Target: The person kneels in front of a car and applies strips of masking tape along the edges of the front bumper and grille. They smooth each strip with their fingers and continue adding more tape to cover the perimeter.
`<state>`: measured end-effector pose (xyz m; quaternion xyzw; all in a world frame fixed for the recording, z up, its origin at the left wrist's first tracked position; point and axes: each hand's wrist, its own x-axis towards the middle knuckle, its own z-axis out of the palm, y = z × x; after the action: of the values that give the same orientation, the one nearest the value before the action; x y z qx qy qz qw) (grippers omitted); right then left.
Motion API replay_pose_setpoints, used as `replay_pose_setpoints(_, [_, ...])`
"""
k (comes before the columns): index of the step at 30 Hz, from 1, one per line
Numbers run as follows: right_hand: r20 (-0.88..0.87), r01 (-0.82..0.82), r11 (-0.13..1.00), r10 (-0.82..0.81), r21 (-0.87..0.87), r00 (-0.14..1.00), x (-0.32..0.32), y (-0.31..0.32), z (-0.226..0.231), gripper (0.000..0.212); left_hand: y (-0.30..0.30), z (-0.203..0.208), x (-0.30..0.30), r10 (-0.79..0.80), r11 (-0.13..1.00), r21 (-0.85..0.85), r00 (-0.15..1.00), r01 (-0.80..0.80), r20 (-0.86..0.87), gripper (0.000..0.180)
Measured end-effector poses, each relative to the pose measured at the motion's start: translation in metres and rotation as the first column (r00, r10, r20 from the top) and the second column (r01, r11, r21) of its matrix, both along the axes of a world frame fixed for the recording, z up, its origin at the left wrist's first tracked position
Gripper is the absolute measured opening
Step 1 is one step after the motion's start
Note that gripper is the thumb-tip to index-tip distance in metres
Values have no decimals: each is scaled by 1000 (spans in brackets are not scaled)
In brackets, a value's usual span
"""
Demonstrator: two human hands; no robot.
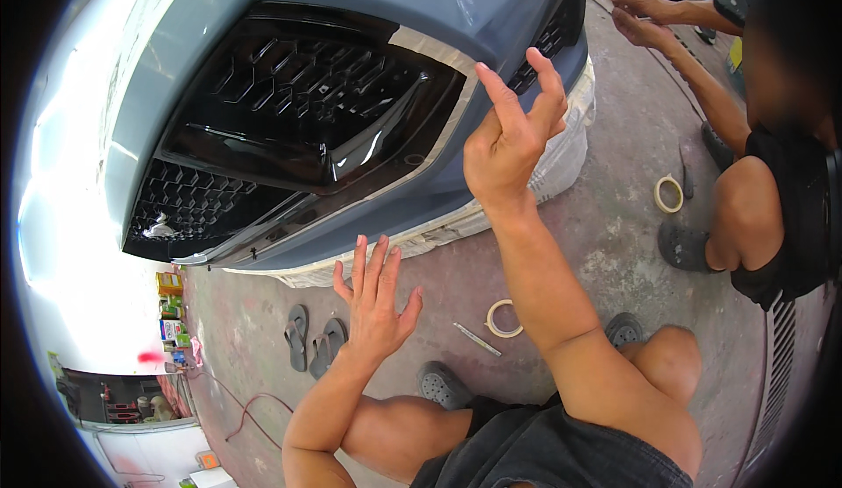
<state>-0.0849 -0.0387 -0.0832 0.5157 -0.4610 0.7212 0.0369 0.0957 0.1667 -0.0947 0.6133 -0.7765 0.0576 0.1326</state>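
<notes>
A grey car bumper [421,192] with glossy black honeycomb grilles [289,80] fills the upper middle. Pale masking tape [431,49] runs along the grille's right edge and lower trim. My right hand [510,150] is raised near the taped corner, two fingers stretched and apart, the others partly hidden; nothing shows between them. Whether its fingertips touch the bumper I cannot tell. Lower and to the left, my left hand [375,306] hovers with fingers spread, holding nothing, just below the bumper's bottom edge. Whitish covering [570,142] hangs under the bumper.
Masking tape rolls [503,320] [668,194] lie on the concrete floor, one beside a slim marked strip [477,339]. Flip-flops [326,348] sit left. A co-worker [794,199] crouches at right, hands [640,14] together. A red hose [246,413] and several cans [171,308] are farther left.
</notes>
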Motion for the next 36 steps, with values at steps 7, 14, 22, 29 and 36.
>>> replay_pose_setpoints(7, [-12, -39, 995, 38, -89, 999, 9, 2, 14, 52, 2, 2, -3, -10, 1000, 3, 1000, 10, -11, 74])
replay_pose_setpoints(14, [-18, -39, 998, 38, -58, 999, 9, -2, 16, 49, 5, 1, -2, -4, 1000, 5, 1000, 4, -6, 74])
replay_pose_setpoints(22, [10, -83, 992, 84, -92, 996, 15, -1, 25, 44, 5, 3, -3, -1, 1000, 19, 1000, 1, -9, 75])
replay_pose_setpoints(29, [-44, -3, 998, 1, -56, 999, 14, 1, 23, 49, 7, 1, -1, 9, 1000, 14, 1000, -9, -14, 77])
replay_pose_setpoints(36, [11, -13, 998, 12, 67, 1000, 9, 8, 9, 49, 11, 8, -3, 13, 1000, -6, 1000, -13, -22, 81])
